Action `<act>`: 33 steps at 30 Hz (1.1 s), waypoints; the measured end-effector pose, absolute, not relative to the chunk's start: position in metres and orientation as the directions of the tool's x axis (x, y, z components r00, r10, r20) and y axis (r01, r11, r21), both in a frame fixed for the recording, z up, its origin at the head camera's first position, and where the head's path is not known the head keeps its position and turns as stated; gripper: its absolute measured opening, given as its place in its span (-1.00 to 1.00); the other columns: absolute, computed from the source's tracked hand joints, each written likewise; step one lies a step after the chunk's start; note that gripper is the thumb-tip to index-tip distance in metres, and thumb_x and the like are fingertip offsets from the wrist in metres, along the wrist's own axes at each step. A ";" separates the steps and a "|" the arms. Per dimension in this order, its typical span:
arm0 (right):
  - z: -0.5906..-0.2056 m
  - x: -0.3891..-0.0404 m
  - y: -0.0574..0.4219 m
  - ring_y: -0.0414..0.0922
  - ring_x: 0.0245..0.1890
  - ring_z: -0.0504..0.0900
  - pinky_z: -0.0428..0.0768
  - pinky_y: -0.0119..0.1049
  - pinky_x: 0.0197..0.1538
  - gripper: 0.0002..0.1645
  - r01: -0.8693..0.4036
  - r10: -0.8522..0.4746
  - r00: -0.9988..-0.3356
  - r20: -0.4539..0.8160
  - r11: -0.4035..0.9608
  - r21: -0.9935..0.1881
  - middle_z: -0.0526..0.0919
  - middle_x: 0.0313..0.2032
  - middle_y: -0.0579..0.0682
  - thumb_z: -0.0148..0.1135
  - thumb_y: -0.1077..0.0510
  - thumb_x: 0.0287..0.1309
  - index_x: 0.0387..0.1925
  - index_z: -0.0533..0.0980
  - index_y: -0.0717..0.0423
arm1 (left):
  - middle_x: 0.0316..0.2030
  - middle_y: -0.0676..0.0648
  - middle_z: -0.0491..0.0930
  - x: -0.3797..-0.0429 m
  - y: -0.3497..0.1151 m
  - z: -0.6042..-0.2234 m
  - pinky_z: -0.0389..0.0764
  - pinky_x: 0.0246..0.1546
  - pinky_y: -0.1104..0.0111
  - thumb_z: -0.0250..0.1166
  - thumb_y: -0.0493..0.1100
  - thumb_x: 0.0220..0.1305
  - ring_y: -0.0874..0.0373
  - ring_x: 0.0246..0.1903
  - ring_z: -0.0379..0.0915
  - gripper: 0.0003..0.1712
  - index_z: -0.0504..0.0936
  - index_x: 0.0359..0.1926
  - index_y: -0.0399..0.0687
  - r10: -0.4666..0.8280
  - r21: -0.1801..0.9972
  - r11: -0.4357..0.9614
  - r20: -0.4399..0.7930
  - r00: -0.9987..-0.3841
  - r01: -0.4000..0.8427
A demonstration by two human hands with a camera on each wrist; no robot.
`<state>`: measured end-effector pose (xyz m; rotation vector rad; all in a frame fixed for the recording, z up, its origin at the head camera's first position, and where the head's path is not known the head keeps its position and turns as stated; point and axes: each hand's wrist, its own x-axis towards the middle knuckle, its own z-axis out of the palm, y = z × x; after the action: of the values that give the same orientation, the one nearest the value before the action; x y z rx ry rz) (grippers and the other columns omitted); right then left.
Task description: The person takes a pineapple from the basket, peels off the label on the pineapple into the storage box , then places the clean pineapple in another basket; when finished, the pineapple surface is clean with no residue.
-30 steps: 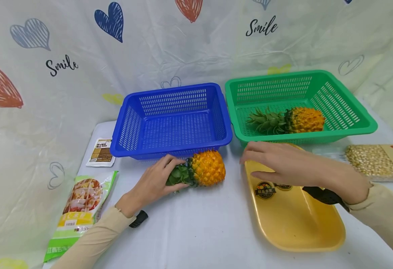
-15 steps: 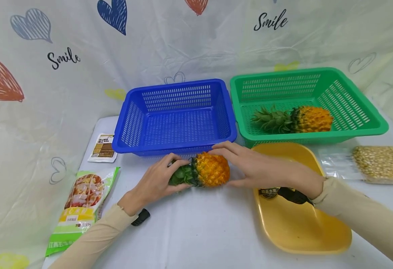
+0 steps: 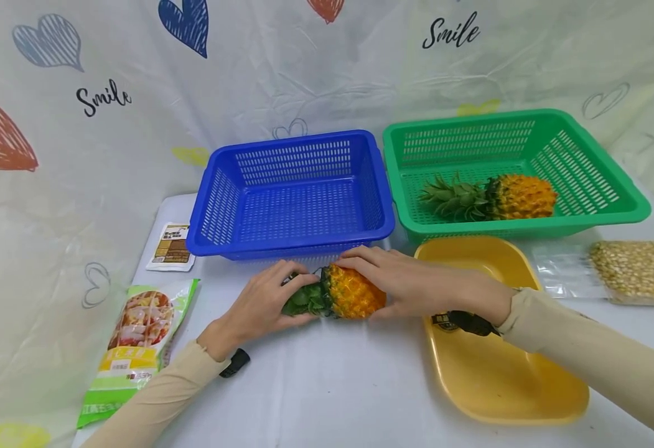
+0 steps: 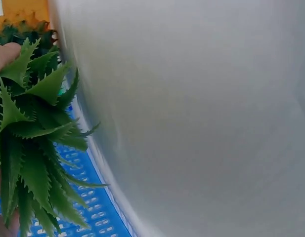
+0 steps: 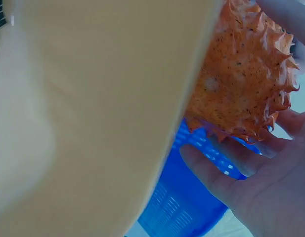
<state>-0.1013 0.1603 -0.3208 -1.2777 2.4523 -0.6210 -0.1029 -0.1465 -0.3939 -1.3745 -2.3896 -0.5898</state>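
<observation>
A pineapple point(image 3: 353, 294) with an orange body and green leaves lies sideways on the white table, in front of the blue basket point(image 3: 298, 247). My left hand point(image 3: 265, 302) grips its leafy crown, thumb on the near side. The spiky leaves point(image 4: 41, 133) fill the left of the left wrist view. From the right, my right hand point(image 3: 416, 281) holds the orange body, fingers over its far side and thumb at the near side. In the right wrist view the bumpy body point(image 5: 241, 74) sits between the thumb and the fingers.
Another pineapple point(image 3: 523, 197) lies in the green basket point(image 3: 519, 225) at the back right. A yellow basin point(image 3: 506, 379) stands under my right forearm. A bag of grains point(image 3: 631, 270) is at the right, a green food bag point(image 3: 139, 339) and a small packet point(image 3: 172, 249) at the left.
My right hand has moved left from over the yellow basin to the pineapple's orange body and now holds it. The left hand keeps its grip on the crown.
</observation>
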 end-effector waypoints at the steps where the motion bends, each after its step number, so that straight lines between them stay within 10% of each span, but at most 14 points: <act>1: -0.321 -0.101 0.159 0.14 0.47 0.30 0.34 0.24 0.44 0.11 -0.695 -0.827 -0.556 -0.079 0.515 -0.501 0.23 0.51 0.12 0.57 0.02 0.20 0.60 0.13 0.14 | 0.04 -0.14 0.58 -0.103 -0.147 -0.394 0.71 -0.18 0.18 0.70 0.05 0.01 0.01 -0.10 0.58 -0.24 0.62 0.20 -0.09 0.741 0.186 0.448 0.470 -0.479 0.875; 11: -0.321 -0.100 0.153 -0.06 0.05 0.46 0.58 -0.06 0.12 0.18 -0.691 -0.820 -0.568 -0.065 0.519 -0.503 0.35 0.19 0.05 0.65 0.03 0.08 0.58 0.15 0.13 | 0.04 -0.09 0.59 -0.102 -0.143 -0.388 0.69 -0.09 0.15 0.69 0.04 0.04 0.02 -0.07 0.57 -0.29 0.62 0.18 -0.04 0.745 0.187 0.474 0.436 -0.505 0.861; 33: -0.323 -0.096 0.161 0.01 0.26 0.41 0.59 0.02 0.26 0.10 -0.700 -0.809 -0.583 0.080 0.450 -0.555 0.36 0.30 0.08 0.70 0.09 -0.08 0.42 0.27 0.19 | 0.08 -0.05 0.60 -0.103 -0.132 -0.366 0.67 -0.13 0.20 0.65 0.06 0.10 0.04 -0.08 0.56 -0.30 0.61 0.23 0.01 0.766 0.139 0.461 0.436 -0.472 0.876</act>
<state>-0.0961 0.1605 -0.3227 -1.3198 2.5027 -0.8170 -0.1027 -0.1324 -0.3659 -1.3979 -2.4026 -0.4994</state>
